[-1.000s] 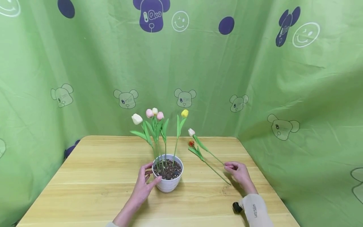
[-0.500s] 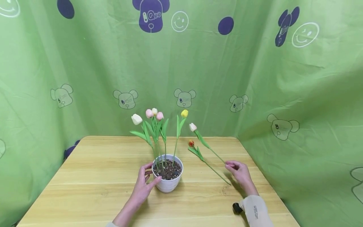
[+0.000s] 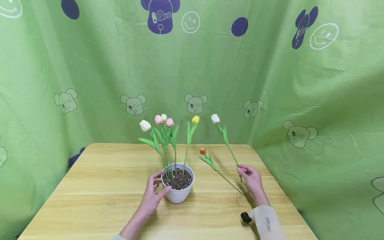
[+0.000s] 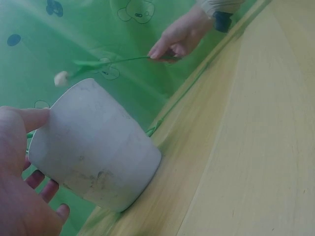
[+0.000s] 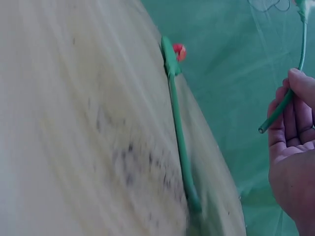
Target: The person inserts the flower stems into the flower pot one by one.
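Clamped only near its lower end between the right hand's (image 3: 252,180) thumb and fingertips, the white tulip (image 3: 225,136) could, I judge, swivel or slip under its bloom's weight, while the left hand (image 3: 152,191), thumb at the near rim of the pot (image 3: 177,196) and fingers curled round its left side, could tip it by pulling. The tulip is in the air over the table (image 3: 90,186), right of the pot and the orange tulip (image 3: 212,162), its long axis steep but tilted, bloom up and leaning left, bare stem end down.
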A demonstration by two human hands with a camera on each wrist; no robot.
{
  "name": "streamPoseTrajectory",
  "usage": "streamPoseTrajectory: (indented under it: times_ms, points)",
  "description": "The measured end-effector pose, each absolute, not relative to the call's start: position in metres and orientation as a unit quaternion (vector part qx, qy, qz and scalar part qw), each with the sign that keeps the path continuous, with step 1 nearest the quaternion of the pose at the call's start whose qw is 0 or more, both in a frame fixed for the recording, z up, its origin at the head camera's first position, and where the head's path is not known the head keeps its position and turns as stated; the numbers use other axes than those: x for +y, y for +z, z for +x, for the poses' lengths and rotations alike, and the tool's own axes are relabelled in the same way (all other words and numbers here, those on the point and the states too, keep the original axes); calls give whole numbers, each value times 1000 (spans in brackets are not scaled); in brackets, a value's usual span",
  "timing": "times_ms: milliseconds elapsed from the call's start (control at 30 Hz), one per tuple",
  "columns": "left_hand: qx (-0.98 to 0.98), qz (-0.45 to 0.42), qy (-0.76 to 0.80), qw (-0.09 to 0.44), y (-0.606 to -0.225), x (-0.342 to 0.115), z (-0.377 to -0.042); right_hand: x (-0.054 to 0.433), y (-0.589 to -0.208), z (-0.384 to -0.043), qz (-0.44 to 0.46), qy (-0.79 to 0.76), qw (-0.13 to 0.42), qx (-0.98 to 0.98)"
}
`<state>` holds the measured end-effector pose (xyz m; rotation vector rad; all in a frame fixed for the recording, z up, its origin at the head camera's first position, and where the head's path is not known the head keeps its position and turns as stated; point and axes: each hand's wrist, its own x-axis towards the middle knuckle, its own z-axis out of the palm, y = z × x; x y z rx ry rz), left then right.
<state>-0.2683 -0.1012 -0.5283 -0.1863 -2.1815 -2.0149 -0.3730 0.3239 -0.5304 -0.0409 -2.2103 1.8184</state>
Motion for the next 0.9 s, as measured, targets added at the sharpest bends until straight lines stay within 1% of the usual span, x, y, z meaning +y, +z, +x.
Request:
streamPoseTrajectory:
  times_ms: [433, 700, 900]
  points:
    - [-730, -60, -676, 81, -529, -101, -269, 300, -527, -377, 8, 719, 136, -682]
    - [-726, -63, -679, 85, -529, -101, -269, 295, -526, -377, 6, 704, 140, -696]
    - [-727, -63, -679, 85, -530, -101, -269, 291, -525, -376, 4, 692, 115, -713]
